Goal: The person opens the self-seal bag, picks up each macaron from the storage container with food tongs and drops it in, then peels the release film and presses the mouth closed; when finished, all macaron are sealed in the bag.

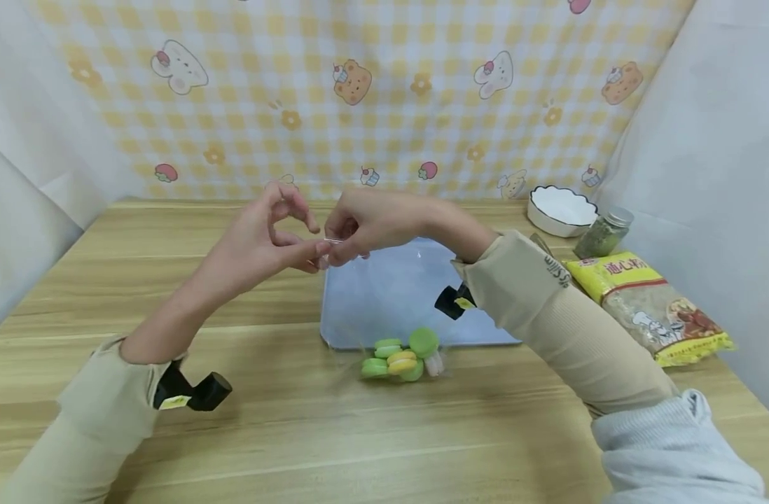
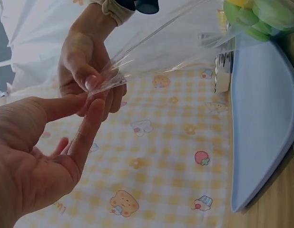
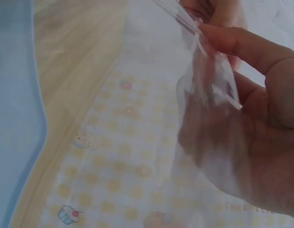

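Note:
A clear plastic bag (image 2: 151,52) hangs between the two hands, with green and yellow macarons (image 1: 402,362) at its bottom. The left hand (image 1: 248,241) pinches the bag's top edge between thumb and fingertip, its other fingers loosely bent. Right beside it, the right hand (image 1: 378,222) grips the same edge with thumb and curled fingers. Both hands' fingertips meet at the bag's edge in the left wrist view. Through the film in the right wrist view, part of a hand shows. Below and behind the bag lies a light blue tray (image 1: 391,294).
At the right stand a white scalloped bowl (image 1: 557,213) and a glass jar (image 1: 605,232) with a metal lid. A yellow packet (image 1: 652,308) of pasta lies near the right arm. The wooden table (image 1: 265,420) ends at a checked yellow cloth (image 1: 384,119) behind.

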The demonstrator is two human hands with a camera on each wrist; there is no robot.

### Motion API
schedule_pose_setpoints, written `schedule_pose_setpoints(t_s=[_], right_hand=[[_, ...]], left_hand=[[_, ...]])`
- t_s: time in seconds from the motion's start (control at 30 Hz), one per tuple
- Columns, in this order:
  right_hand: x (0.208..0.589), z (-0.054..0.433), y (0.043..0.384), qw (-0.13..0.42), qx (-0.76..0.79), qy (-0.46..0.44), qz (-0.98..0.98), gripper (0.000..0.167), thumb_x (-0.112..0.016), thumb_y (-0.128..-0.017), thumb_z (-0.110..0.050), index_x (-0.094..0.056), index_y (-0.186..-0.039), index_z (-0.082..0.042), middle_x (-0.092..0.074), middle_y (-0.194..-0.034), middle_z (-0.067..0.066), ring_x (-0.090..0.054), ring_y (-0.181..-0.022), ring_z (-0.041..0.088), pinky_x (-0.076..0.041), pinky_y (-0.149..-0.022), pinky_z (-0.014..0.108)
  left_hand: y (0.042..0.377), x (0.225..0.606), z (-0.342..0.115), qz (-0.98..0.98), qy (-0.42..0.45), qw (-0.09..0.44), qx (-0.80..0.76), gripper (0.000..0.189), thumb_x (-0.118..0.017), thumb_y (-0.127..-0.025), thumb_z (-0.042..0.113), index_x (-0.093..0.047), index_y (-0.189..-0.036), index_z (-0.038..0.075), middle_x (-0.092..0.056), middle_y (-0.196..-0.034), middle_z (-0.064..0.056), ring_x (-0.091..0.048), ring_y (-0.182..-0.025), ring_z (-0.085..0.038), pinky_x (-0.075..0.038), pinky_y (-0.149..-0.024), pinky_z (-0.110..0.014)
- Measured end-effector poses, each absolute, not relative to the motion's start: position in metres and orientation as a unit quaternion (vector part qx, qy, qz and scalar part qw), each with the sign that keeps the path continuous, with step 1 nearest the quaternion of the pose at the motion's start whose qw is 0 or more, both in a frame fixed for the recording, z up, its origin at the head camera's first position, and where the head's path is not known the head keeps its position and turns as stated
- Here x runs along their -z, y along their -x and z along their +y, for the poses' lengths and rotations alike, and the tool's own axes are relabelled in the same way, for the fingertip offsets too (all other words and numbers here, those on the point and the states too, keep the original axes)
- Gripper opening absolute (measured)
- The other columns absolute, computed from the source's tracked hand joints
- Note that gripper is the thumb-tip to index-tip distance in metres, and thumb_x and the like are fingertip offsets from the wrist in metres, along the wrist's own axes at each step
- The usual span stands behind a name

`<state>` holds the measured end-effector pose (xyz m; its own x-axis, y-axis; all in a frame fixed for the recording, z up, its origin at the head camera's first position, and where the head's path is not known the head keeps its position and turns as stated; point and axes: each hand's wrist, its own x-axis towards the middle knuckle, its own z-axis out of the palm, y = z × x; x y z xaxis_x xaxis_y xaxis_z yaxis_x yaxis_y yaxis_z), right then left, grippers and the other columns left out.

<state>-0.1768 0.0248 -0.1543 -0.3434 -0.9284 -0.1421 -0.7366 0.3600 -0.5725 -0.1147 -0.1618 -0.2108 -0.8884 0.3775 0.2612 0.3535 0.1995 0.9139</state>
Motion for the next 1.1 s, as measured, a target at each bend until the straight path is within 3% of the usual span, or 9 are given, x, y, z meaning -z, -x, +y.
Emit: schedule_pose_setpoints(t_s=[0.13,0.3,0.53,0.77,1.1], right_hand=[[0.155,0.026,0.177,0.214,0.209,0.530,0.793,0.017,-0.061,-0.087,-0.009,-0.064,-0.071,-0.007,-0.056,-0.063,0.001,-0.047,-0.055,0.012,-0.039,-0.052,0.024],[0.156,0.024,0.176,0.202,0.197,0.537,0.795,0.023,-0.063,-0.087,-0.011,-0.060,-0.065,-0.009,-0.047,-0.057,-0.003,-0.039,-0.050,0.009,-0.032,-0.048,0.022],[0.161,0.022,0.176,0.204,0.216,0.535,0.791,0.016,-0.066,-0.083,-0.011,-0.065,-0.067,-0.008,-0.037,-0.052,-0.004,-0.029,-0.047,0.007,-0.025,-0.047,0.022],[0.162,0.022,0.175,0.203,0.236,0.540,0.782,0.013,-0.067,-0.084,-0.010,-0.070,-0.071,-0.007,-0.043,-0.053,-0.003,-0.033,-0.048,0.008,-0.027,-0.048,0.021],[0.161,0.027,0.176,0.201,0.235,0.533,0.788,0.009,-0.068,-0.084,-0.010,-0.072,-0.078,-0.006,-0.052,-0.056,-0.001,-0.038,-0.050,0.007,-0.031,-0.049,0.021]], left_hand=[[0.120,0.212,-0.167,0.803,-0.252,0.073,-0.535,0.017,-0.058,-0.093,0.011,-0.055,-0.099,-0.004,-0.059,-0.092,-0.017,-0.065,-0.076,-0.028,-0.054,-0.069,-0.038],[0.120,0.211,-0.170,0.828,-0.273,0.059,-0.487,0.014,-0.057,-0.093,0.010,-0.064,-0.091,-0.003,-0.063,-0.080,-0.014,-0.064,-0.073,-0.025,-0.054,-0.066,-0.036],[0.119,0.212,-0.171,0.838,-0.271,0.031,-0.472,0.019,-0.058,-0.093,0.015,-0.066,-0.087,0.000,-0.062,-0.076,-0.013,-0.064,-0.070,-0.024,-0.054,-0.064,-0.036],[0.123,0.215,-0.177,0.833,-0.305,0.084,-0.454,0.016,-0.058,-0.093,0.014,-0.068,-0.096,0.001,-0.061,-0.076,-0.012,-0.063,-0.071,-0.024,-0.054,-0.065,-0.037],[0.127,0.216,-0.175,0.819,-0.335,0.064,-0.461,0.014,-0.056,-0.093,0.007,-0.068,-0.087,0.003,-0.059,-0.071,-0.010,-0.063,-0.066,-0.024,-0.054,-0.061,-0.038]])
